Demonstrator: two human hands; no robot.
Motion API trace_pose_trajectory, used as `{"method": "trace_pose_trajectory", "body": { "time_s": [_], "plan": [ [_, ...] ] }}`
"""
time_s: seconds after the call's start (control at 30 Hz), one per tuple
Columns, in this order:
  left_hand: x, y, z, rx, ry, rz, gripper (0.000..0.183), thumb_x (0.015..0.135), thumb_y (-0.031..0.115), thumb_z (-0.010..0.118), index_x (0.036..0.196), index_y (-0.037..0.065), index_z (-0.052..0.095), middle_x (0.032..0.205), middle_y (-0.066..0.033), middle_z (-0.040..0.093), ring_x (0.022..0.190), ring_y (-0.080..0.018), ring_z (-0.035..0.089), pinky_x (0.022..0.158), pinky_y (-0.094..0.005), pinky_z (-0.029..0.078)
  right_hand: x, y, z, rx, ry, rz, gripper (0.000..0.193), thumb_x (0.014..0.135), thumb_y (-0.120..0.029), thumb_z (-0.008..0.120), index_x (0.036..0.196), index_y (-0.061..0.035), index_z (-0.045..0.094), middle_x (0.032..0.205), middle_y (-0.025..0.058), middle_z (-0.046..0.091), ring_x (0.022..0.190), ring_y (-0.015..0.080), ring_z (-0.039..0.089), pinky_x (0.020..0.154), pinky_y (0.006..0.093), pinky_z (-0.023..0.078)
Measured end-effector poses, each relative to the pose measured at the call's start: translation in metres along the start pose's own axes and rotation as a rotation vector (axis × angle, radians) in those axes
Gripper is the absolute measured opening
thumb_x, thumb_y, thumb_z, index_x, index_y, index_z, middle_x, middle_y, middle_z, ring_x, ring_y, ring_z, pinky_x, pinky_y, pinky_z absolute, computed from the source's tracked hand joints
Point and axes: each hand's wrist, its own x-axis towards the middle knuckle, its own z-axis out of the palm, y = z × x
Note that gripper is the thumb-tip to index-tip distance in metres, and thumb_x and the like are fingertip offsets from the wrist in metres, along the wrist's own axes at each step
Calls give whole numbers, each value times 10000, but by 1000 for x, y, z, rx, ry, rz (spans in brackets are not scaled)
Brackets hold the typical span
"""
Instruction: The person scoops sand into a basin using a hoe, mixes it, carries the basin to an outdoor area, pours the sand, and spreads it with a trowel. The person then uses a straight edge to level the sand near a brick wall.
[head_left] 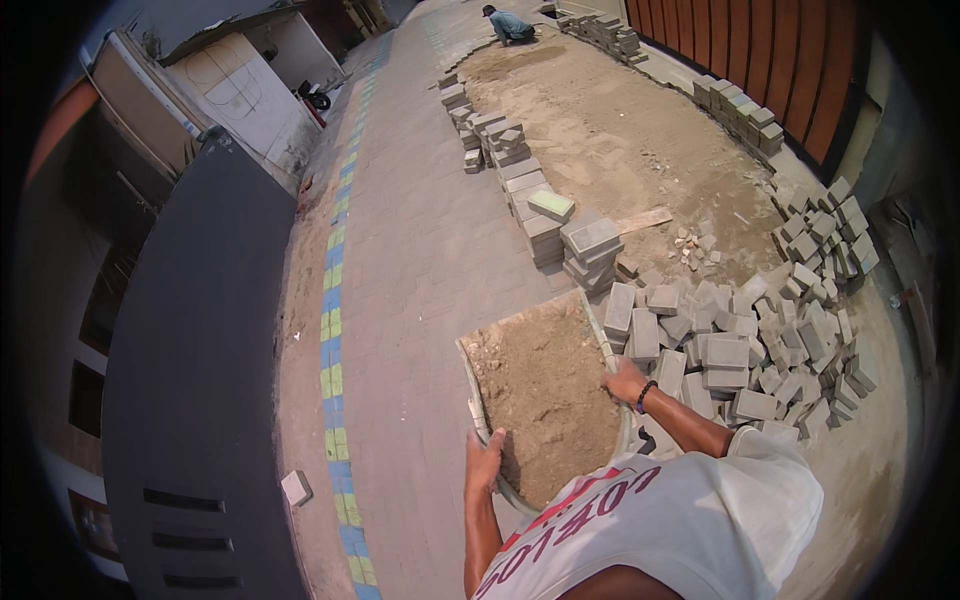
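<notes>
A wide, scoop-shaped pan (470, 385) filled with brown sand (545, 400) is held in front of my body. Its far end is straight, while its near end curves round against my shirt. My left hand (484, 460) grips the rim on the left, thumb over the top edge. On the opposite side my right hand (626, 383), with a dark bead bracelet at the wrist, is closed round the rim. The fingers of both hands are partly hidden under the pan.
Loose grey paving blocks (725, 352) lie heaped at my right. A row of stacked blocks (590, 240) borders the bare sand bed (600, 110). Far off, a person (508, 26) crouches. A paved lane with a blue and green strip (335, 320) runs beside a dark wall (200, 380).
</notes>
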Motion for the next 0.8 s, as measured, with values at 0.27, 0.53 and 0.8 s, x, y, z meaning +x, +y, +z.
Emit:
{"method": "trace_pose_trajectory", "body": {
  "time_s": [0.27, 0.53, 0.8],
  "plan": [
    [179, 83, -51, 49, -172, 155, 329, 843, 209, 615, 1061, 0, 486, 823, -34, 513, 684, -107, 454, 595, -281, 410, 103, -82, 52, 126, 87, -49, 77, 786, -47, 561, 791, 15, 517, 619, 66, 542, 456, 137, 511, 389, 281, 415],
    [345, 137, -90, 171, -228, 201, 327, 843, 206, 610, 1052, -15, 490, 813, -45, 516, 690, -121, 466, 607, -293, 420, 222, -158, 102, 273, 149, 0, 64, 787, -34, 553, 774, 13, 512, 600, 57, 526, 432, 139, 491, 378, 276, 403],
    [530, 248, -102, 219, -223, 30, 390, 832, 248, 622, 1083, -6, 465, 821, -74, 507, 710, -145, 459, 614, -321, 416, 421, -284, 116, 31, 207, 67, 204, 754, -136, 588, 828, 46, 531, 643, 120, 570, 525, 207, 549, 475, 344, 430]
  ]
}}
